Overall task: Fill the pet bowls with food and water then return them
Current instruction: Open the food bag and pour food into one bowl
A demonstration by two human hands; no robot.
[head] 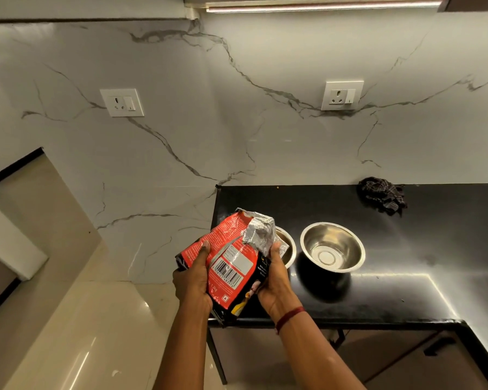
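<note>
A red and black pet food bag (231,257) with a silver foil top is tilted over the left end of the black counter (406,291). My left hand (193,280) grips its left side and my right hand (276,280) grips its right side. The bag's open foil mouth points toward a steel bowl (288,246) that is mostly hidden behind the bag. A second steel bowl (333,247) stands upright and empty just to the right of it.
A dark checked cloth (382,195) lies crumpled at the back of the counter against the marble wall. Two wall sockets (121,102) (343,95) sit above. Cabinet doors with dark handles (440,346) are below the counter. Shiny floor tiles (82,319) lie to the left.
</note>
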